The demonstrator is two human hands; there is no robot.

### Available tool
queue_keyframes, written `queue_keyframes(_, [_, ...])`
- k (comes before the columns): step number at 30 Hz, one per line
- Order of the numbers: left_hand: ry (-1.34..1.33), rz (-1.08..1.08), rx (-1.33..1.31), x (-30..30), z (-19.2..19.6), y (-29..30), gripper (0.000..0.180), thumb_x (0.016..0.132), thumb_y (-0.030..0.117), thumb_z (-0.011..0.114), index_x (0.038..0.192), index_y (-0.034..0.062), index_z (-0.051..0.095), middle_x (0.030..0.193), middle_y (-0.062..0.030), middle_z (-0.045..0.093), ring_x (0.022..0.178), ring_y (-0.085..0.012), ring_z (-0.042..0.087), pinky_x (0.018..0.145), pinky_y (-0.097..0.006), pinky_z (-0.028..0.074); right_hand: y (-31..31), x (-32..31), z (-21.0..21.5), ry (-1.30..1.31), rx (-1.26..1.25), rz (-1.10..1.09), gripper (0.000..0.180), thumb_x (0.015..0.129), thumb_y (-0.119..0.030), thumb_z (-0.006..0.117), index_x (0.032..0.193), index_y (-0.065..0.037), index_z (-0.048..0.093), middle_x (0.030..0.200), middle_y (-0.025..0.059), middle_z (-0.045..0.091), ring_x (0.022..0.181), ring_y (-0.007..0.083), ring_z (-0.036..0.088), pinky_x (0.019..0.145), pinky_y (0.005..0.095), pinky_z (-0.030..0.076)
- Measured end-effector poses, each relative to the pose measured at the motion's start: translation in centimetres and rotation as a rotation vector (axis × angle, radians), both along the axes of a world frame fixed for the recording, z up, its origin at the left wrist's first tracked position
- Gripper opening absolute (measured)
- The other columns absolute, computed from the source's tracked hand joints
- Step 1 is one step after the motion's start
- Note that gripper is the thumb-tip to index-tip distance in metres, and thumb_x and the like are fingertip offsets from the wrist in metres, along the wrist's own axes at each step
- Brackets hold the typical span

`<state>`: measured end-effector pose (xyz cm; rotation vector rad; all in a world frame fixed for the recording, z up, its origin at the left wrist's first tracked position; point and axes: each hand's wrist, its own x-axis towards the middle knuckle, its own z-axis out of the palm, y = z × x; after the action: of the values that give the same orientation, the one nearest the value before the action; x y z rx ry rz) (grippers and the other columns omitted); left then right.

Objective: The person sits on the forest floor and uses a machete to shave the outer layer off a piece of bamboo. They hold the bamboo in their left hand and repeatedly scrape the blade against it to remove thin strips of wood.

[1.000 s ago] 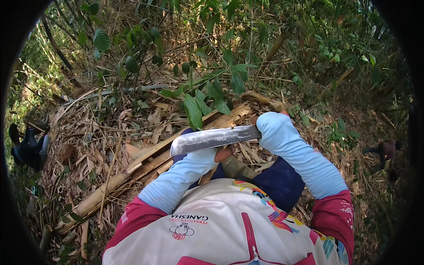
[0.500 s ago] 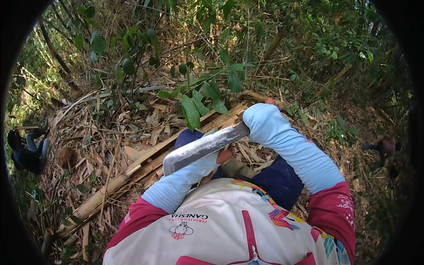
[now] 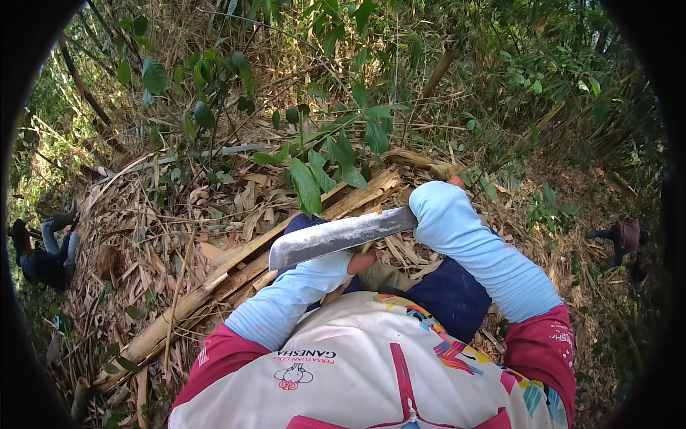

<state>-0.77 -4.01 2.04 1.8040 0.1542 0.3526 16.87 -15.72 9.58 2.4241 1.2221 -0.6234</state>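
My right hand (image 3: 456,183), mostly covered by a light blue sleeve, is closed round the handle end of a machete (image 3: 343,236). The broad grey blade, streaked with pale residue, points left across my lap. Below and behind the blade is my left hand (image 3: 361,262), in a matching sleeve, with its thumb showing. Its other fingers are hidden; it appears closed, and a brownish piece shows just under its wrist, too little of it to name. Split bamboo lengths (image 3: 236,266) lie on the ground beyond both hands, running from lower left to upper right.
Dry leaves and bamboo shavings (image 3: 171,236) cover the ground. A leafy green branch (image 3: 307,187) hangs close in front of the blade. One person (image 3: 48,250) is at the far left and another (image 3: 623,237) at the far right. Dense undergrowth stands behind.
My right hand has moved slightly right and down, drawing the machete with it. The blade now lies flatter. My left hand stays nearly in place.
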Motion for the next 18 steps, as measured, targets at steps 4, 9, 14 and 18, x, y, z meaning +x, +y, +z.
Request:
queue_keyframes(4, [0.12,-0.009,-0.028,-0.6,2.6,-0.6,0.052,0.069,0.018,0.077,0.117,0.0072,0.062,0.102,-0.0067,0.066,0.095,-0.0157,0.059,0.085,-0.03,0.046,0.0,0.2,0.0,0.016,-0.081,-0.052,0.026,0.069,-0.021,0.065,0.094,-0.014,0.064,0.093,0.0126,0.068,0.092,0.03,0.065,0.09,0.0411,0.046])
queue_keyframes(9, [0.003,0.028,-0.266,-0.2,-0.8,-0.7,0.049,0.068,0.013,0.076,0.114,0.0059,0.061,0.098,-0.006,0.065,0.092,-0.016,0.058,0.086,-0.032,0.045,2.1,0.7,0.7,0.099,-0.161,-0.036,0.027,0.076,-0.025,0.062,0.099,-0.01,0.062,0.095,0.0132,0.067,0.093,0.0318,0.064,0.091,0.0383,0.047])
queue_keyframes(14, [0.168,-0.13,-0.055,-3.6,-0.5,-1.0,0.017,0.07,0.011,0.074,0.082,0.0059,0.063,0.074,-0.002,0.063,0.074,-0.0128,0.06,0.07,-0.03,0.048,-8.8,11.8,0.0,-0.205,0.406,-0.885,0.019,0.088,-0.004,0.046,0.1,0.002,0.058,0.091,0.0244,0.064,0.086,0.0379,0.064,0.076,0.0424,0.05])
queue_keyframes(18, [0.185,0.101,-0.316,-3.3,0.4,1.5,0.028,0.072,0.017,0.078,0.082,0.0038,0.055,0.069,-0.0034,0.06,0.057,-0.0111,0.058,0.052,-0.026,0.049,-15.6,11.0,-2.8,-0.494,0.616,-0.51,0.019,0.08,-0.01,0.061,0.098,-0.005,0.061,0.08,0.0183,0.062,0.071,0.0343,0.06,0.065,0.0407,0.046])
